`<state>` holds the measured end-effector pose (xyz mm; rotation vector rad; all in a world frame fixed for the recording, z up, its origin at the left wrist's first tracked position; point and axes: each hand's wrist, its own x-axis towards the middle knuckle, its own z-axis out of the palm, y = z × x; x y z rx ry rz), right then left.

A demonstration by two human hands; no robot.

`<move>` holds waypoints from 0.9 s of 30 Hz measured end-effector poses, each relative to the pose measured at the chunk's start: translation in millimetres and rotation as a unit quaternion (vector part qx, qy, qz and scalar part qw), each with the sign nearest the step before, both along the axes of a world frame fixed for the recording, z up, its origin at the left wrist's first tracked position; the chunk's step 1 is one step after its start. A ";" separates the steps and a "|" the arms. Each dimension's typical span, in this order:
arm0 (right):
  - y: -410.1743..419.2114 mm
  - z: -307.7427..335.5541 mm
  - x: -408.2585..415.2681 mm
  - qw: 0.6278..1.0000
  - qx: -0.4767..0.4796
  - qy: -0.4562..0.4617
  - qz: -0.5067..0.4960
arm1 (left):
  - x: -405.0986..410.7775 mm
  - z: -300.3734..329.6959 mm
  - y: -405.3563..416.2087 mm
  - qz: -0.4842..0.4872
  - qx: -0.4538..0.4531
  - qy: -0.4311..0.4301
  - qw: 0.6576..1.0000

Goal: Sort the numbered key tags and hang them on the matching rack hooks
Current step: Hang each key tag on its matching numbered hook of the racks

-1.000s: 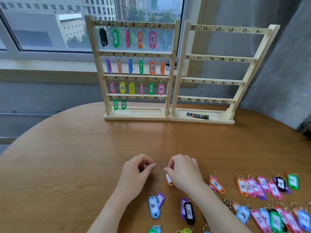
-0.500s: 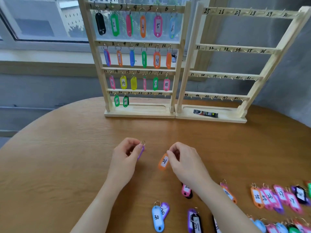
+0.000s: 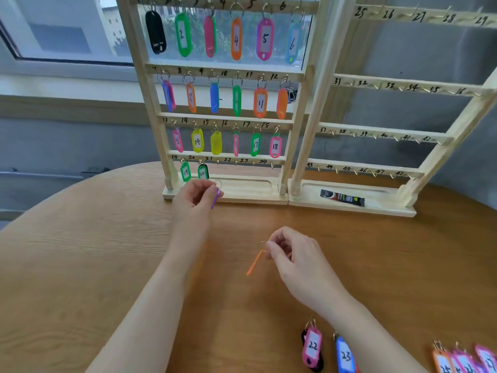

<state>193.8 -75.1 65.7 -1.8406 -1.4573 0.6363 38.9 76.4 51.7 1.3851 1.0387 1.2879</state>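
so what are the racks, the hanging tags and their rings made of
The two pale ladder-shaped racks look like unfinished light wood: matte, faint grain, handwritten numbers. The coloured oval key tags seem glossy, partly translucent plastic with white paper inserts. Their small split rings look like thin shiny metal, though too small to be sure.

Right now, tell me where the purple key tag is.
In the head view, the left hand pinches the purple key tag before the left rack's base, just below tag 20.

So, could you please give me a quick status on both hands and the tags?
Left hand pinches purple tag just below hook 21. Right hand holds orange tag over table. Nothing blocking hook.
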 end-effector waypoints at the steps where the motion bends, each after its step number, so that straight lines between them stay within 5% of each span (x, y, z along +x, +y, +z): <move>1: 5.2 1.6 0.6 1.000 0.001 -0.002 0.005 | 3.1 2.4 5.9 0.006 0.001 -0.006 1.000; 27: 170.2 9.1 -23.4 0.989 0.126 0.015 -0.076 | 14.0 -7.7 60.6 0.066 0.057 0.085 0.992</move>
